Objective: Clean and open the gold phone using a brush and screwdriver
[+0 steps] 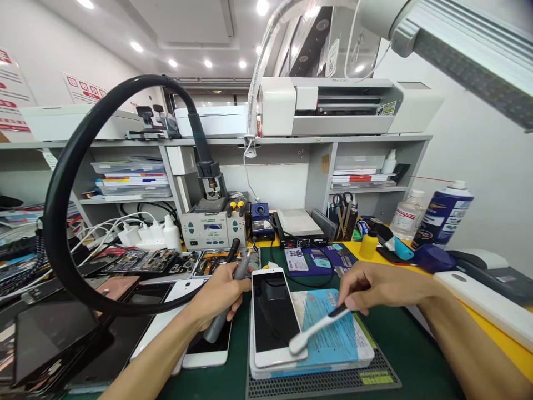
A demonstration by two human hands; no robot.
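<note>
Phone (pixel 275 319) is a glossy slab pointing lengthwise away, top-first I think, left hand (pixel 220 294) gripping grey handle (pixel 219 326), right hand (pixel 365 289) pinching brush (pixel 318 329).

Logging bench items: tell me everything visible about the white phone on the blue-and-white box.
The phone lies face up on the box, its long sides running away from the person. Its white front frames a dark, glossy, glass-like screen with reflections. The brush head overlaps its near right corner, apparently touching; the left hand is close to its left edge, contact unclear. Its back is hidden.
</note>
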